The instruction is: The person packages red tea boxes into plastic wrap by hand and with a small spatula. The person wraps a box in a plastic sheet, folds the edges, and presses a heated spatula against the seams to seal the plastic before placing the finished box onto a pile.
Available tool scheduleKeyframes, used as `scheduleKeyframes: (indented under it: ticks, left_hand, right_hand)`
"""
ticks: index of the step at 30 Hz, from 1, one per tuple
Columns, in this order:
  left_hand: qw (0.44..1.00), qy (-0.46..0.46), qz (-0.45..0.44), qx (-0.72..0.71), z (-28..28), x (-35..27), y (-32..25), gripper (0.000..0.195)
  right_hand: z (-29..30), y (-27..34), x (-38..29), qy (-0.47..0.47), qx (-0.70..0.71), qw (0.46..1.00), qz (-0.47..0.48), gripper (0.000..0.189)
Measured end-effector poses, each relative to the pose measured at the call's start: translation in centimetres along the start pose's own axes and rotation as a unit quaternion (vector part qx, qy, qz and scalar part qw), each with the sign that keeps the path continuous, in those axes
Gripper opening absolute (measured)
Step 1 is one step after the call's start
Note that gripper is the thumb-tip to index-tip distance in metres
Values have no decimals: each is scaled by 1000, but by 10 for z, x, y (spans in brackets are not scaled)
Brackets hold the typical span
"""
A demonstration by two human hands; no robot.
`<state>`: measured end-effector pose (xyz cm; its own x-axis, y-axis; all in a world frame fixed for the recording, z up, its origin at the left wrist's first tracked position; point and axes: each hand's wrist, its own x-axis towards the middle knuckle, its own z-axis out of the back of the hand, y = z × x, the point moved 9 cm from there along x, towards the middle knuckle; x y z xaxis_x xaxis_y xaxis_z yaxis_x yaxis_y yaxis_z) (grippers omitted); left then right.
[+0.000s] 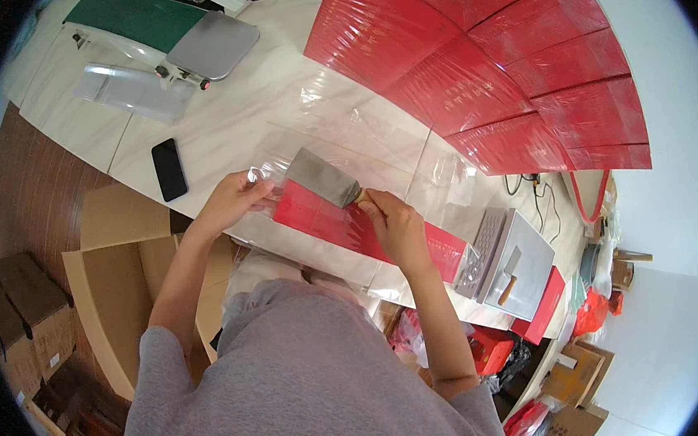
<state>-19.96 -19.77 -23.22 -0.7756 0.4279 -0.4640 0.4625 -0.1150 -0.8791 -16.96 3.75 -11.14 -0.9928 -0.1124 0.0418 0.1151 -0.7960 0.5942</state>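
A long red box (315,218), partly in clear plastic film, lies along the table's near edge. At its left end, my left hand (233,200) pinches the clear film (259,176) between thumb and fingers. My right hand (395,225) grips the wooden handle of a broad, flat metal-bladed tool (322,177). Its blade lies tilted over the box's far edge, reaching toward my left hand; I cannot tell how firmly it touches. More clear film (357,125) spreads on the table beyond. My right hand and forearm hide part of the box.
Wrapped red boxes (436,70) stand stacked at the back. On the right, a flat grey metal unit (529,259) carries a similar wooden-handled tool (510,276). A black phone (169,169) and a machine with a green belt (136,20) are left. An open carton (113,278) stands below.
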Motion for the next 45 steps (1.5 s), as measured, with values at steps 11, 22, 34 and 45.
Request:
scheduleKeyframes:
  ticks: [11, 22, 34, 45]
  left_hand:
    - [999, -30, 7, -9, 2, -1, 7, 34]
    - [998, -61, 14, -13, 2, -6, 1, 33]
    - [997, -80, 8, 7, 8, -4, 6, 35]
    - [990, -116, 39, 67, 18, -1, 16, 31]
  right_hand:
    - [22, -18, -55, -57, -15, 998, 3, 23]
    - [23, -3, -90, 4, 25, 999, 30, 21]
    - [66, -61, -111, -165, 20, 978, -122, 19]
    - [198, -404, -330, -456, -64, 718, -522, 38]
